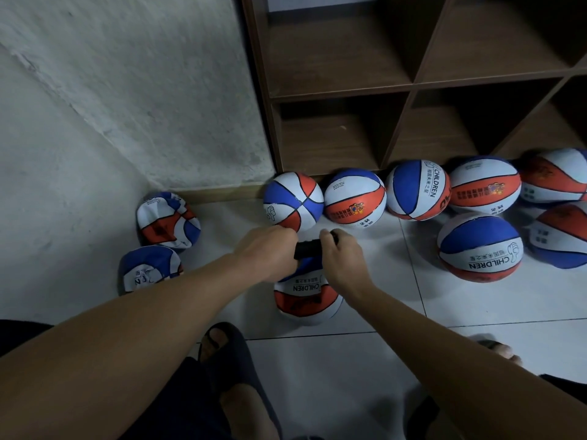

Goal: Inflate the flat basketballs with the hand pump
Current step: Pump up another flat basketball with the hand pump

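Black hand pump crosswise above basketball, left hand and right hand grips clenched round its ends.

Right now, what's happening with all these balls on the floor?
A person grips the black pump handle with both hands, left hand and right hand, over a basketball on the tiled floor. Two crumpled flat balls lie by the wall; rounder ones line the wooden shelf.
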### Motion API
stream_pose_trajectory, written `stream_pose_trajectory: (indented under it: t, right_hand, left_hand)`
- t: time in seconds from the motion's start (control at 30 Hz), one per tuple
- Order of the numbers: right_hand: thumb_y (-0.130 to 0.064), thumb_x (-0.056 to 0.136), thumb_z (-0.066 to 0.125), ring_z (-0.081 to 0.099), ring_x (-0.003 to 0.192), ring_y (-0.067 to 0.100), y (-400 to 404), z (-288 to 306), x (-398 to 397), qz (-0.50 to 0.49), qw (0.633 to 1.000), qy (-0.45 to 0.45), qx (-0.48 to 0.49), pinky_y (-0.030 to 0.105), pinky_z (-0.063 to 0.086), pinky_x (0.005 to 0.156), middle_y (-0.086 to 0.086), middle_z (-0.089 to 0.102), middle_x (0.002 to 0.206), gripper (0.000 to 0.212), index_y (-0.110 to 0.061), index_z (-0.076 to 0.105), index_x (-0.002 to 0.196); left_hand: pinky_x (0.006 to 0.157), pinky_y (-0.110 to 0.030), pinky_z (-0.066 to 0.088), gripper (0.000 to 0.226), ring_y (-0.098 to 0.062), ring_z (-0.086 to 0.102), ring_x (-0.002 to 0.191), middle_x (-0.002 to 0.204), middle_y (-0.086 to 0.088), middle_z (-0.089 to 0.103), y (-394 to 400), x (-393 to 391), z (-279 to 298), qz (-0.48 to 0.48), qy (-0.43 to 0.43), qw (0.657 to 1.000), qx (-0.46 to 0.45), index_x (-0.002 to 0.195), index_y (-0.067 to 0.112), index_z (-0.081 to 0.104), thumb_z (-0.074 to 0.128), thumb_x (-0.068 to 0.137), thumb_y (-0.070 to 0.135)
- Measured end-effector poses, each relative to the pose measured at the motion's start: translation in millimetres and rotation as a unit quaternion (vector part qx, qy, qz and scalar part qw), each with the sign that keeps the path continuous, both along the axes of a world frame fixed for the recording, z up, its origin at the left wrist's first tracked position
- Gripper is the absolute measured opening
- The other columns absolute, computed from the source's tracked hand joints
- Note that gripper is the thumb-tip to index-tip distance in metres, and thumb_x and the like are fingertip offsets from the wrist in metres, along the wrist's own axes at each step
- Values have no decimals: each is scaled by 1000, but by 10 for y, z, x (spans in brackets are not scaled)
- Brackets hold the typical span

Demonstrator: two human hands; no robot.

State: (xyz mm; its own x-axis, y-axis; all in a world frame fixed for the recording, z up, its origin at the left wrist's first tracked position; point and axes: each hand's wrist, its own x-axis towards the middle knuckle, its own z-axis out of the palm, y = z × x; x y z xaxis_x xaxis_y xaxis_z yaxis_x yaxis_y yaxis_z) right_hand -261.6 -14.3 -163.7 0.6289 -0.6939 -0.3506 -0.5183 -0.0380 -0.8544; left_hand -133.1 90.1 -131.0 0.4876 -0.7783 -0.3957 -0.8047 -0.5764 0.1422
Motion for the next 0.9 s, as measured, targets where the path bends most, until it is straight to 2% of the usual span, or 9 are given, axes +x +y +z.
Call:
stream_pose_trajectory:
  t: [0.1,0.23,0.37,0.5,0.7,0.83,0.9]
  right_hand:
    - [-34,113,45,55,69,17,-34,31,1,-4,1000,-13,10,33,42,61,5,61,79,34,-13,60,92]
    - [-30,111,47,51,66,17,-127,70,-12,-4,1000,-22,-17,34,41,60,4,58,74,34,-14,57,83]
    - [-24,106,50,45,66,20,-384,5,-148,-56,998,3,-15,33,36,61,1,51,68,32,-15,49,75]
    - [-28,102,52,42,65,22,-675,-26,-313,-93,995,22,4,38,37,62,0,46,64,30,-15,50,75]
    - [-27,102,51,43,65,21,-628,-29,-284,-100,995,17,-6,35,36,60,1,48,66,30,-8,53,78]
    - [-23,106,49,47,66,19,-322,1,-198,-87,996,6,-10,37,38,63,3,53,70,29,-5,58,84]
    - [-23,107,48,46,64,18,-160,22,-147,-77,997,-8,-4,36,38,61,3,53,69,30,-7,56,83]
  left_hand:
    - [67,-42,63,14,-24,66,63,71,0,66,-6,41,-21,-4,-4,1000,-14,77,23,63,71,88,29]
    - [63,-38,61,13,-22,65,63,72,3,66,-33,65,-24,-1,15,999,-34,78,24,64,69,86,33]
    - [53,-29,43,12,-22,64,67,73,-2,64,41,175,-46,15,49,998,-37,77,17,61,67,86,16]
    - [51,-28,35,21,-20,63,65,71,0,62,146,268,-89,23,36,999,-21,72,18,57,69,89,15]
    - [53,-30,38,16,-23,64,70,75,-2,63,107,234,-97,9,26,999,-32,77,16,60,69,90,17]
    - [65,-39,61,16,-28,67,72,78,-2,64,36,79,-69,7,0,999,-35,80,19,59,70,91,26]
    - [67,-43,63,19,-28,66,68,75,-1,63,29,37,-69,-2,-29,999,-34,77,22,58,69,90,31]
